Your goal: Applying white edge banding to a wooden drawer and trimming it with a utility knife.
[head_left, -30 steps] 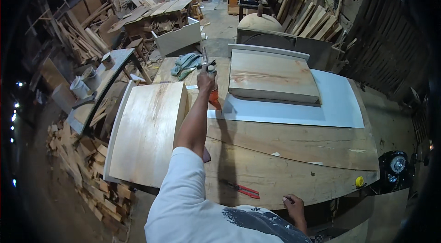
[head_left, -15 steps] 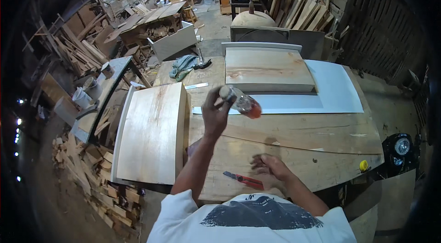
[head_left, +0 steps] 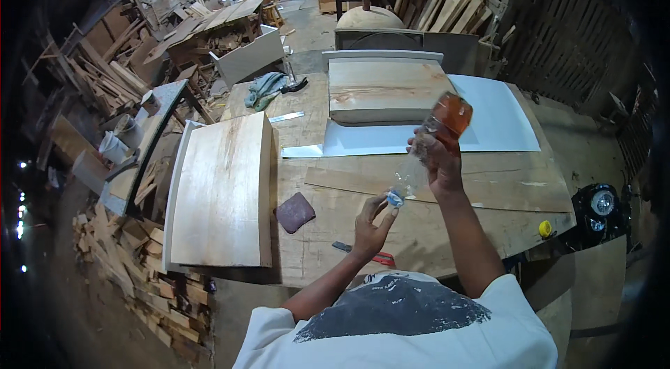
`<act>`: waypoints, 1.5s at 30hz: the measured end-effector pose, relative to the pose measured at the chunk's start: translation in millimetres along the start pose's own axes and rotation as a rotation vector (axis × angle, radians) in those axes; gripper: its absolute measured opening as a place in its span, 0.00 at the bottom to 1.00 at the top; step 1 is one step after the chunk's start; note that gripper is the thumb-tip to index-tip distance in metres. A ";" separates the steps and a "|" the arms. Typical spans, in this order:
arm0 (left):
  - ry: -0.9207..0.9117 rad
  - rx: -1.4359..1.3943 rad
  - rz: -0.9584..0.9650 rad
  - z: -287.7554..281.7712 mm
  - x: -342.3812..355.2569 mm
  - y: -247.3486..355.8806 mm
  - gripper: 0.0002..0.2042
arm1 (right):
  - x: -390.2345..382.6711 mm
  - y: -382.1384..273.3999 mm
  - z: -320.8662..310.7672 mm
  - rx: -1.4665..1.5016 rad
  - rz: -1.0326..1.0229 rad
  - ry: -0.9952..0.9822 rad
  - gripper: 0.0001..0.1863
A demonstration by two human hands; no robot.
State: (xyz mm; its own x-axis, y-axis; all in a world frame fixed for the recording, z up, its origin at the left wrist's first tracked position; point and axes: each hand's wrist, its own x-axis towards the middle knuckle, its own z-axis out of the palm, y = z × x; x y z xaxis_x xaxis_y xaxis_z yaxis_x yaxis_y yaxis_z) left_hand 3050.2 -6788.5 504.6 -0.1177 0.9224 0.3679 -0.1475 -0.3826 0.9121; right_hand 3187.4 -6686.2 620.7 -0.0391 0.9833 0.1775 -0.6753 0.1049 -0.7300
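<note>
A clear plastic bottle with amber liquid in it is tilted, base raised to the upper right and neck pointing down to the left. Its middle is wrapped by my right hand. The fingers of my left hand pinch the blue-and-white cap at the neck end; whether the cap is loose does not show. On the workbench below, a dark brown square pad lies left of my left hand. A red utility knife is partly hidden under my left wrist.
A pale wooden box lies at left, another at the far side over a white sheet. A thin wooden strip, metal ruler, cloth, hammer and yellow round item also lie there.
The bottle has passed from my left hand to my right, moving right, its base now raised. My left hand has come down to the cap. The brown pad has come into fuller view.
</note>
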 end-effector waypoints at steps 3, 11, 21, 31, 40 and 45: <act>-0.098 0.172 -0.086 3.6 -0.2 -0.9 0.26 | -3.5 -18.3 12.8 -0.435 -0.052 -0.256 0.27; -0.125 0.088 -0.086 7.2 7.7 17.2 0.33 | -19.1 -24.1 33.0 -0.591 -0.037 -0.327 0.31; -0.183 0.165 -0.027 24.9 19.8 47.7 0.29 | -27.4 -30.9 11.1 -0.372 0.003 -0.534 0.38; -0.371 0.111 -0.015 27.3 -0.8 46.8 0.18 | -62.4 -49.5 23.1 -0.570 -0.155 -0.505 0.45; -0.396 0.082 -0.020 18.3 7.3 56.9 0.25 | -60.7 -119.0 -0.2 -0.482 -0.244 -0.184 0.34; -0.223 0.132 -0.138 -24.0 8.3 36.5 0.15 | -16.4 -178.2 -46.9 -0.445 -0.551 0.132 0.16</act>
State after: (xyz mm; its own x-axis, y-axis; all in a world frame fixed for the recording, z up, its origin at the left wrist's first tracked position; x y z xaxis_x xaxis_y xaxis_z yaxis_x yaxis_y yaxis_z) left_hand 3020.3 -6796.1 536.6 0.1152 0.9597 0.2563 -0.0162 -0.2562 0.9665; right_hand 3342.9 -6714.0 717.0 0.3295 0.7768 0.5367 -0.2063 0.6139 -0.7619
